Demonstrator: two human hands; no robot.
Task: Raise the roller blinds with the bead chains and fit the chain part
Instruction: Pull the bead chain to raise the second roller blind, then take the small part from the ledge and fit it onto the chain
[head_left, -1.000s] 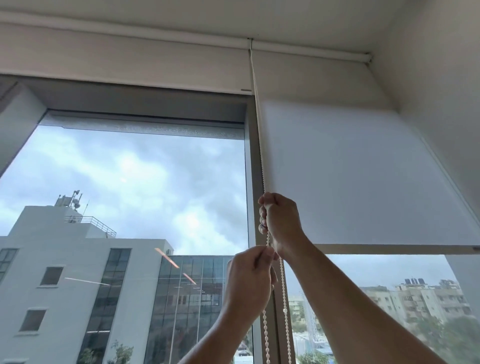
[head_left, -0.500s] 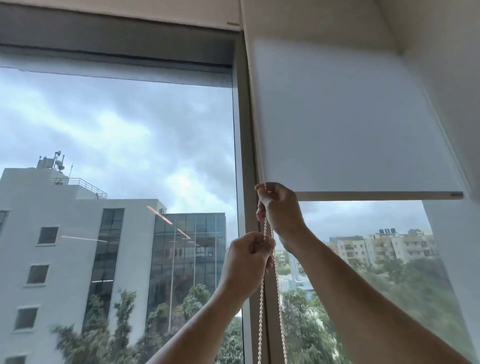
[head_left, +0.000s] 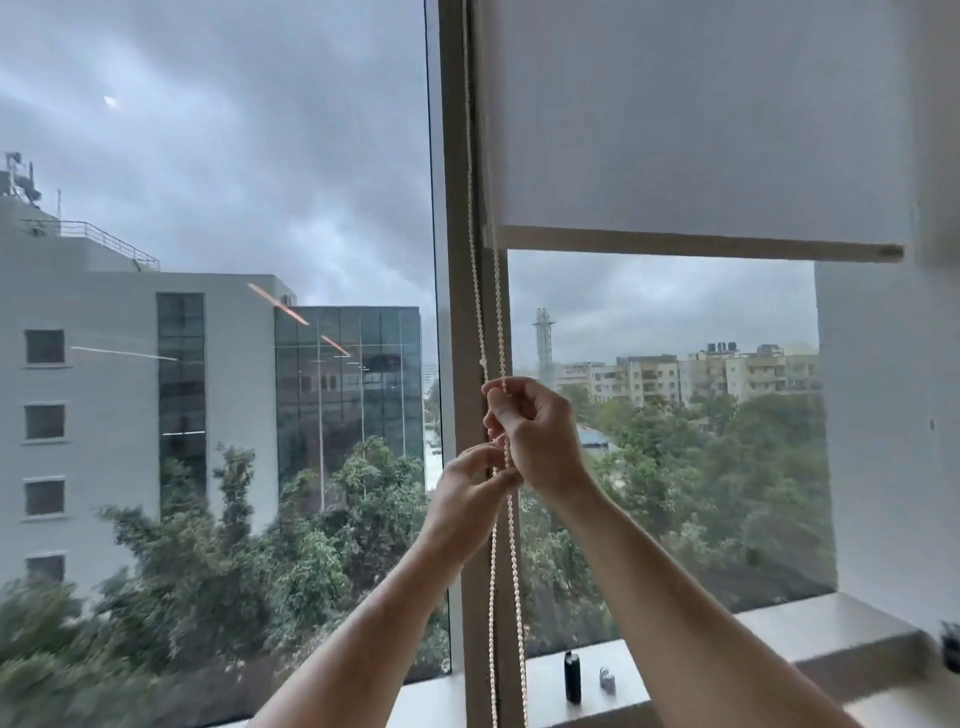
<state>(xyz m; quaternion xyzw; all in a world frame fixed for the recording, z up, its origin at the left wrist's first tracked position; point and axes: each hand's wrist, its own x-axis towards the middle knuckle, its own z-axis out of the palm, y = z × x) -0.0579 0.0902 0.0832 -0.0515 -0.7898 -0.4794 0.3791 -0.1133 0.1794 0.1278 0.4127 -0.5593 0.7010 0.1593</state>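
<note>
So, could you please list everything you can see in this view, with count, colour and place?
white fabric roller blind: one, white, upper right, partly raised, its bottom bar above the right pane.
cream bead chain: one loop, two strands, hanging along the frame.
beige window frame post: one, beige, centre.
white window sill: one, white, lower right.
small black cylinder: one, black, upright on the sill.
small silver object: one, silver, beside the cylinder; too small to identify.
left hand: one, lower, pinching the chain.
right hand: one, higher, gripping the chain.
</note>
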